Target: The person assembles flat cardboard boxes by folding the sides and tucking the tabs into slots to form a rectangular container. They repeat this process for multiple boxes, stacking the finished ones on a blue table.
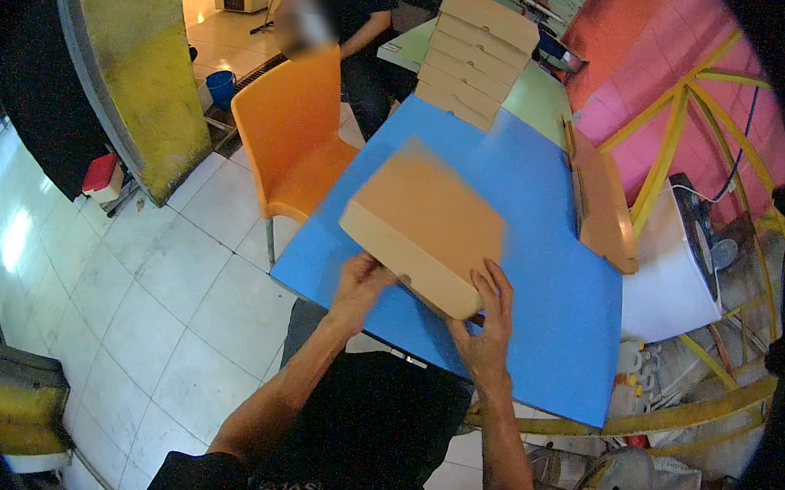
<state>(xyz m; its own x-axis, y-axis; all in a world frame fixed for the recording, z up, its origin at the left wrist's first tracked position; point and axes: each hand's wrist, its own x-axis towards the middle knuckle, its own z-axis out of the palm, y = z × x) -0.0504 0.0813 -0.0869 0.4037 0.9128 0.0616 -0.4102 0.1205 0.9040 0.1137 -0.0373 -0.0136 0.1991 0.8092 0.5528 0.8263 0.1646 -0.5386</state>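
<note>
A brown cardboard box (427, 211) with its lid down is tilted over the blue tabletop (541, 328), its front edge toward me. My right hand (487, 320) grips the near right corner, thumb low on the front and fingers up along the side. At the near left part of the front edge, my left hand (360, 288) has its fingers curled against the box; they are slightly blurred and partly hidden. Toward the far end stands a stack of similar cardboard boxes (474, 59). Flat cardboard pieces (600, 200) stand along the table's right edge.
An orange chair (286, 137) is left of the table, with a seated person (361, 42) behind it. A yellow metal frame (678, 128) and a white appliance (677, 274) flank the right side. A yellow panel (141, 64) rises at the far left; a blue bucket (221, 87) sits beyond.
</note>
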